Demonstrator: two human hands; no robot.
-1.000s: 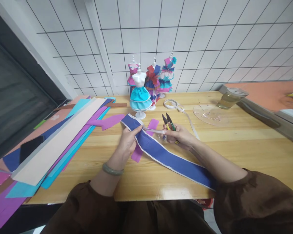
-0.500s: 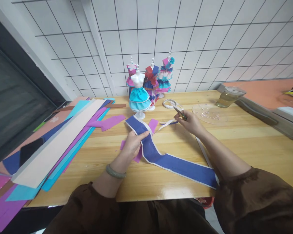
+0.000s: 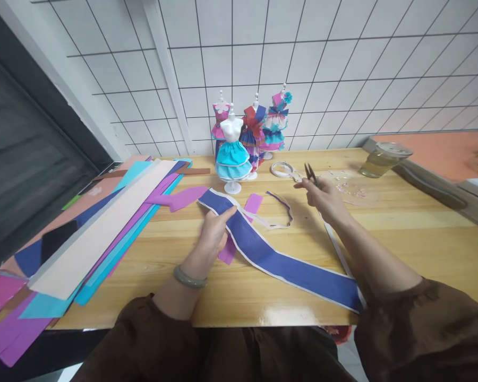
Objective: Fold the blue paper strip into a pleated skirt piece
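The blue strip lies slantwise on the counter, from just in front of the doll stands near the far edge down to the near edge, where my right sleeve covers its last part. My left hand is closed on the strip near its far end, thumb on top, fingers beneath. My right hand is closed around the scissors, blades pointing up and nearly together, held well apart from the strip.

Change since a second ago: the right hand then held the scissors at the strip's white edge; it has since drawn away toward the far right. A thin trimmed sliver now lies loose and curled on the counter between the hands. I judge that the cut along this section of the edge is finished.

A purple scrap lies partly under the strip. Coloured paper sheets are stacked toward the left edge. Three dressed doll stands and a roll of tape sit near the far edge, a cup toward the far right corner.

Not determinable: how the fingers under the strip grip it, where the strip ends, and what the clear disc near the cup is.
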